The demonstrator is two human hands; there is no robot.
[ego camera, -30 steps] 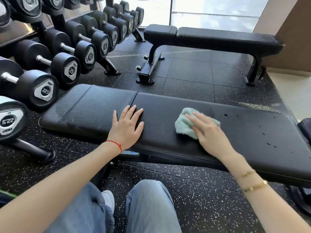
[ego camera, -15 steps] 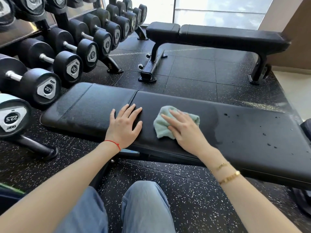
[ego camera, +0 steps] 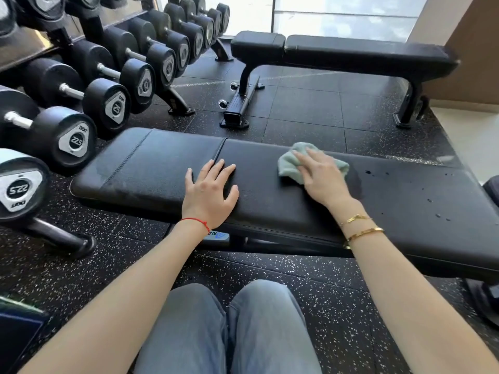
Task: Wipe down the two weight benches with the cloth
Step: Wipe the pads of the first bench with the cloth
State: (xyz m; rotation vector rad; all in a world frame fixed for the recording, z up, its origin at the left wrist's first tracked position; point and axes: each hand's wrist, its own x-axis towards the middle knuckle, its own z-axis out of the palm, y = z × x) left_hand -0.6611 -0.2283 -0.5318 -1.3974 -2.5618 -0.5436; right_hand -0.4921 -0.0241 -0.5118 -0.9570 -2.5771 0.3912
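A black padded weight bench (ego camera: 151,168) stretches across the view right in front of my knees. My left hand (ego camera: 209,191) rests flat on its pad beside the seam, fingers straight. My right hand (ego camera: 322,179) presses a crumpled pale green cloth (ego camera: 287,164) onto the pad near the far edge, fingers laid over it. A damp smear and small water drops (ego camera: 429,201) mark the pad to the right of the cloth. The second black bench (ego camera: 364,54) stands further back, under the window.
A rack of black dumbbells (ego camera: 108,103) lines the left side, its nearest feet on the speckled rubber floor (ego camera: 310,112) between the benches. A wall corner (ego camera: 464,49) stands at the far right. A dark object (ego camera: 491,190) sits at the right edge.
My right hand slid the cloth left toward my left hand, then back right and toward the pad's far edge. My left hand has stayed planted on the pad.
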